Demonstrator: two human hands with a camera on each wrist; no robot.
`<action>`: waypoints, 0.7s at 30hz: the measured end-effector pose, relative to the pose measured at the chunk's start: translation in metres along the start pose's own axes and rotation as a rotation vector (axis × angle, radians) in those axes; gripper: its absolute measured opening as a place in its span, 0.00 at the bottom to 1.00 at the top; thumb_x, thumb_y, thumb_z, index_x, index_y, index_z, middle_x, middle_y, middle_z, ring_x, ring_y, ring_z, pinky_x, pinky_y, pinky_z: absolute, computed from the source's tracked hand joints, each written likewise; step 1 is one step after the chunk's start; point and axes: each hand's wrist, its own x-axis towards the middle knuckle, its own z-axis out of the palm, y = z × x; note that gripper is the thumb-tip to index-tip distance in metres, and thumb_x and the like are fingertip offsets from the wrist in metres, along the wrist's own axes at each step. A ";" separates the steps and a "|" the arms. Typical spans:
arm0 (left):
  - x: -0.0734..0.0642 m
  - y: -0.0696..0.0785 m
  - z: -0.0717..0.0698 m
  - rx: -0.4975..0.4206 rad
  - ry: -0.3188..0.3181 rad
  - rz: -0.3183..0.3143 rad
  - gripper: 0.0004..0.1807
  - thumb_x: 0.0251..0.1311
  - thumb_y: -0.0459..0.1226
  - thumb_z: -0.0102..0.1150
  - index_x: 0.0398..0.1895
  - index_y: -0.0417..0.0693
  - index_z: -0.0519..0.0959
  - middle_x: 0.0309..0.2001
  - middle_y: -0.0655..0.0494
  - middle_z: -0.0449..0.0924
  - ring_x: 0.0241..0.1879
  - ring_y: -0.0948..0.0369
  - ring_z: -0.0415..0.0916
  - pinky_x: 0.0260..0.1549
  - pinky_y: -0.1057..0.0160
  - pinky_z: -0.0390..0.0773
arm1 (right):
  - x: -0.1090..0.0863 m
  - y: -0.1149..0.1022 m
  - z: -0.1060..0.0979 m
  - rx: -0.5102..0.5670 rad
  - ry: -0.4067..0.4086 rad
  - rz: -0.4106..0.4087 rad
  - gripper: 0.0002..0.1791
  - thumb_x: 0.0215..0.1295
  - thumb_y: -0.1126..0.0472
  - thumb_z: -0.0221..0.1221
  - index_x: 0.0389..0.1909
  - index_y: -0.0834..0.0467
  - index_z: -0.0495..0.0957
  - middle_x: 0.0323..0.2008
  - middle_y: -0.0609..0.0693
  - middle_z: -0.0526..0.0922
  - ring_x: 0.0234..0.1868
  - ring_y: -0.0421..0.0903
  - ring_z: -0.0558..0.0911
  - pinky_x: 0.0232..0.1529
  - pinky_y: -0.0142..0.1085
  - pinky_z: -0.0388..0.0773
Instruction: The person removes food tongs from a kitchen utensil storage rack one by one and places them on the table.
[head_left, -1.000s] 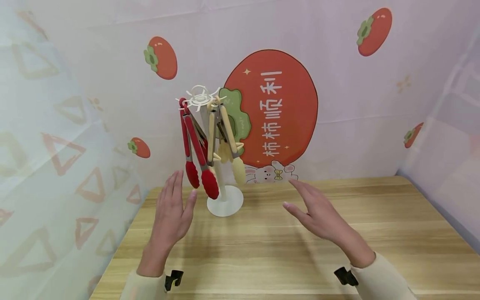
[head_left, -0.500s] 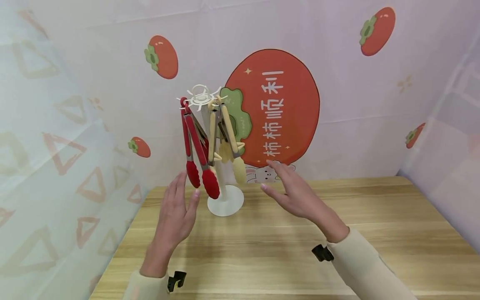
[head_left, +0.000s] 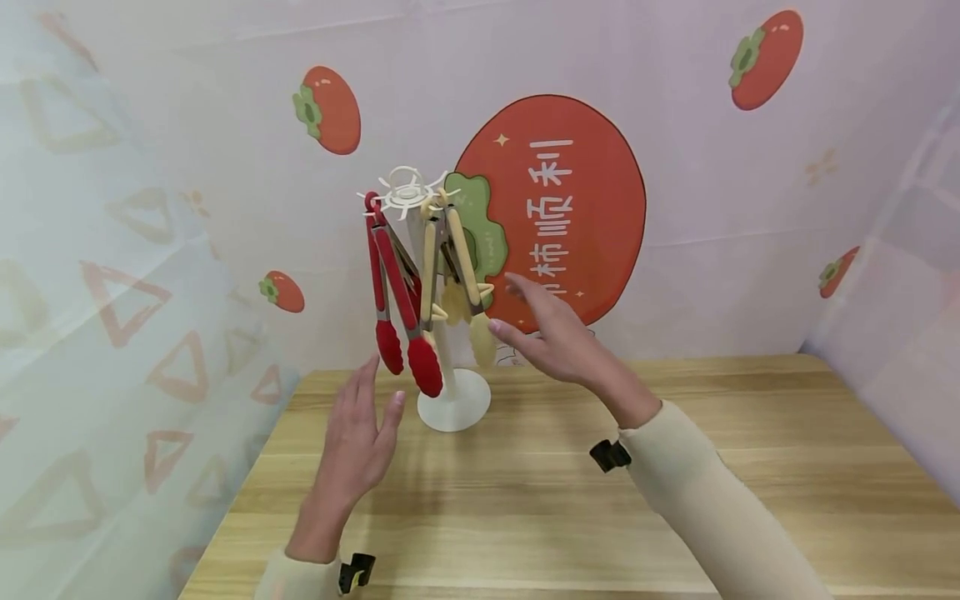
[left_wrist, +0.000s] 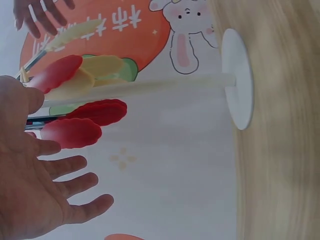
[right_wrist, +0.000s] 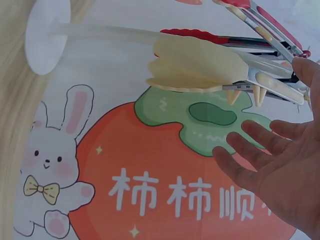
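Red kitchen tongs (head_left: 402,287) and cream-yellow tongs (head_left: 463,258) hang heads-down from a white rotating rack (head_left: 408,194) on a thin post with a round base (head_left: 455,402). My left hand (head_left: 358,442) is held palm inward at the left, just below the red scalloped heads, fingers extended and holding nothing. To the right of the yellow tongs is my right hand (head_left: 553,332), its fingers spread and its thumb tip overlapping a yellow head in the head view. In the right wrist view the right hand (right_wrist: 280,165) shows an empty palm, with the tongs' yellow heads (right_wrist: 200,62) beyond it.
The rack stands near the back edge of a wood-grain table (head_left: 480,517). Behind it is a white cloth backdrop with a large printed persimmon (head_left: 592,217); a patterned cloth (head_left: 112,333) hangs at the left. A black wrist camera mount (head_left: 610,456) sits at the right cuff.
My right hand has moved left and up, from well right of the rack to beside the yellow tongs. My left hand has shifted slightly right. The tongs hang as before.
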 end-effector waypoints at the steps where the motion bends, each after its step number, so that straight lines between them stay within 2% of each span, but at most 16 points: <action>1: -0.001 -0.001 0.001 0.005 -0.010 -0.007 0.36 0.77 0.46 0.49 0.79 0.37 0.54 0.73 0.36 0.61 0.71 0.37 0.58 0.65 0.32 0.58 | 0.004 0.000 0.000 0.008 -0.004 -0.002 0.43 0.72 0.41 0.58 0.79 0.55 0.53 0.71 0.53 0.68 0.71 0.54 0.67 0.64 0.54 0.71; 4: -0.005 -0.005 0.005 0.018 -0.040 -0.027 0.36 0.76 0.46 0.50 0.78 0.36 0.54 0.72 0.35 0.61 0.71 0.36 0.58 0.66 0.32 0.58 | 0.014 0.000 -0.001 0.021 -0.010 0.006 0.43 0.72 0.41 0.58 0.79 0.56 0.54 0.70 0.54 0.69 0.70 0.54 0.68 0.65 0.56 0.70; 14: -0.011 -0.014 0.016 0.057 -0.152 -0.063 0.37 0.76 0.49 0.50 0.77 0.35 0.56 0.71 0.32 0.64 0.69 0.35 0.62 0.62 0.31 0.64 | 0.040 -0.002 -0.004 0.084 -0.037 0.025 0.42 0.71 0.41 0.58 0.79 0.54 0.55 0.70 0.57 0.69 0.68 0.57 0.70 0.62 0.55 0.73; 21: -0.015 -0.021 0.029 0.106 -0.269 -0.100 0.34 0.76 0.47 0.52 0.74 0.33 0.61 0.69 0.31 0.66 0.67 0.33 0.63 0.58 0.28 0.65 | 0.048 -0.004 -0.004 0.109 -0.056 0.021 0.43 0.71 0.43 0.59 0.79 0.54 0.54 0.71 0.59 0.67 0.69 0.60 0.70 0.61 0.55 0.74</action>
